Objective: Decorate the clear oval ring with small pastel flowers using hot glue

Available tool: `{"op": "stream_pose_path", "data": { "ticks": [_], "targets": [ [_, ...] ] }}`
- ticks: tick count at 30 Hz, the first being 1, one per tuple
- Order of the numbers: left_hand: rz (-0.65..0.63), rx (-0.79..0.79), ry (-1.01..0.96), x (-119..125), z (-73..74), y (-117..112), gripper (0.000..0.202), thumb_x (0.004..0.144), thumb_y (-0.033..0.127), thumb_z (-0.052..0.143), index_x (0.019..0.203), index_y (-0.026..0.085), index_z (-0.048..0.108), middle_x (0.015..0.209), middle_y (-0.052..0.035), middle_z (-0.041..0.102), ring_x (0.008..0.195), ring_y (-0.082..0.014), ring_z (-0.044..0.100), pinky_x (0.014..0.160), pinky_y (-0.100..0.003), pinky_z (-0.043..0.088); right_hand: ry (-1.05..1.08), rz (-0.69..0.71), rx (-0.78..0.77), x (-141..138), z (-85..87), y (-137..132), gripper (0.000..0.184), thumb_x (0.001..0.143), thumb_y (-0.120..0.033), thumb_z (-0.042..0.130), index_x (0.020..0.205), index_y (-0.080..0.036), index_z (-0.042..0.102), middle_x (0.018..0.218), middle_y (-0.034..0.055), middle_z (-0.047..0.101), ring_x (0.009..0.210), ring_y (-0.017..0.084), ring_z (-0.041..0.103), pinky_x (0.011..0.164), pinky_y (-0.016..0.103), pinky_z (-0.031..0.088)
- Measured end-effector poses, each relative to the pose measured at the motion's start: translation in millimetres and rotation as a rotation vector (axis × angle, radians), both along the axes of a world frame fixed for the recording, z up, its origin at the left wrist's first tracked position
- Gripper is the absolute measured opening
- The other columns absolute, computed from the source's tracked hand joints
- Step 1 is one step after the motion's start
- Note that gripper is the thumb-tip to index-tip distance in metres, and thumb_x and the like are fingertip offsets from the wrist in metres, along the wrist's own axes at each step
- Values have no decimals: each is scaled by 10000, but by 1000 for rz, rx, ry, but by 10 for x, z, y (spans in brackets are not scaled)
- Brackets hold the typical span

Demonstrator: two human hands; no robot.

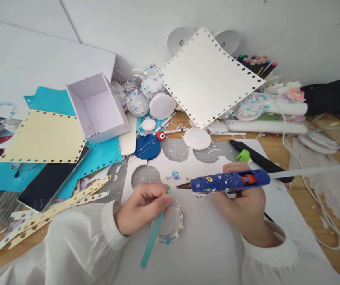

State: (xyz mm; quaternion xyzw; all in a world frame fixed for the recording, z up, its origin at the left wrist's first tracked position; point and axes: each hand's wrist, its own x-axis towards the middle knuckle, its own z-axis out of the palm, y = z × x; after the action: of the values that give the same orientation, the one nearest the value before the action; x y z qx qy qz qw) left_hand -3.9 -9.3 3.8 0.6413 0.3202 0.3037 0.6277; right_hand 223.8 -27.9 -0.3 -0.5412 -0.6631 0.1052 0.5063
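My right hand [244, 206] is wrapped round a blue hot glue gun [229, 181], held level with its nozzle pointing left. My left hand [143, 206] pinches a teal stick [153, 237] near its top end. The stick's tip sits right at the gun's nozzle. Under the left hand lies a clear round disc [172, 225] edged with pale confetti. Both rest over a white sheet [211, 245] with round holes cut in it. A white glue stick [312, 170] juts from the gun's back end.
A white open box [99, 107], teal and cream punched cards [45, 136], a dark tablet [51, 178] and punched paper strips [54, 209] crowd the left. Stacked decorated discs [146, 91], a large punched white square [208, 77], markers [255, 63] and a black tool [259, 158] lie behind.
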Motion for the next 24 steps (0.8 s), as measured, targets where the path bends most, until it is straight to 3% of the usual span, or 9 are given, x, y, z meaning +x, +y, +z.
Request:
{"op": "stream_pose_path", "data": {
  "ticks": [24],
  "targets": [
    [-20,-17,-32,9,16,0,428,919,356,481,540,158,473,549,13,424,550,-111,399,547,-260,313,-47,-19,46,19,-76,9,243,706,-85,622,820,-249,484,817,19,532,768,196,565,681,350,501]
  ]
}}
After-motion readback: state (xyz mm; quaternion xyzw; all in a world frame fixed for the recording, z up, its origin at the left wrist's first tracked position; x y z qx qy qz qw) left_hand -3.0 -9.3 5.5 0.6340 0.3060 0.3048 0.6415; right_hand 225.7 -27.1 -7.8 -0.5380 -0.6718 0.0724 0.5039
